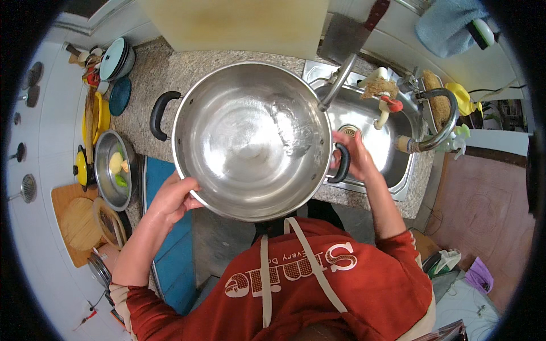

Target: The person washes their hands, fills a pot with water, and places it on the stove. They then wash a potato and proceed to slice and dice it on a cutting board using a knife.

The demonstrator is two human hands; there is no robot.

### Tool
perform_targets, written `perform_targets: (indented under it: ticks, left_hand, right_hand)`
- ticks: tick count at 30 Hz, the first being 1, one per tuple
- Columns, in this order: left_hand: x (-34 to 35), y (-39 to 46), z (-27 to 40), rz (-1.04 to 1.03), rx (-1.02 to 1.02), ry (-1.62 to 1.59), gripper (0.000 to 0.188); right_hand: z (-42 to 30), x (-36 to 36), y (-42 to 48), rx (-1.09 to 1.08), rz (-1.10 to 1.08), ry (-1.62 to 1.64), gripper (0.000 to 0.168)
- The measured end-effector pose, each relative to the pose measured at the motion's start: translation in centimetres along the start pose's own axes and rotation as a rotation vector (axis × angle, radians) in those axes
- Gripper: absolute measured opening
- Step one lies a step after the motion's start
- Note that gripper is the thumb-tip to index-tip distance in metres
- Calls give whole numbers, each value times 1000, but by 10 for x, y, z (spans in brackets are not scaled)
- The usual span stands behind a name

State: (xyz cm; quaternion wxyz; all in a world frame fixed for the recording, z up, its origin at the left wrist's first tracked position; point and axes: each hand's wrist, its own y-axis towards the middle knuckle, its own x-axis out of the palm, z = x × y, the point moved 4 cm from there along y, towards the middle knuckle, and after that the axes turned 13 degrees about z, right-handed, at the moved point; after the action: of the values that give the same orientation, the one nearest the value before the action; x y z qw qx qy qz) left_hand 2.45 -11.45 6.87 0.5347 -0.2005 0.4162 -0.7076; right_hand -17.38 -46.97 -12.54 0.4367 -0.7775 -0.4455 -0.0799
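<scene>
A large two-handled stainless steel pot (247,140) is held up over the counter's front edge, tilted so its inside faces the camera. Some water lies on the right side of its inner wall. My left hand (175,198) grips the rim at the lower left, thumb inside. At the right, my right hand (356,155) is beside the black side handle (340,164), its palm against the pot's side and partly hidden behind the handle. The tip of a metal faucet spout (337,85) reaches to the pot's upper right rim.
Right of the pot is a stainless steel sink (375,145). A cleaver (345,38) and a cutting board (239,25) stand at the back. On the left are a steel bowl with vegetables (100,170), stacked bowls (115,59) and a round wooden board (79,223).
</scene>
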Motion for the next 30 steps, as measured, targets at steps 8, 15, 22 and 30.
perform_targets:
  ticks: [8,15,22,30]
  left_hand:
    - [-161,55,-42,102,-40,-49,35]
    - [-129,72,1,161,3,-10,26]
    - [-102,83,8,60,51,248,27]
    - [-1,30,92,163,466,276,21]
  right_hand:
    - [25,156,-13,-4,-79,-425,48]
    - [-24,179,17,-62,3,-546,44]
    - [-9,133,-15,-42,148,-584,32]
    - [10,73,-44,248,129,-137,40]
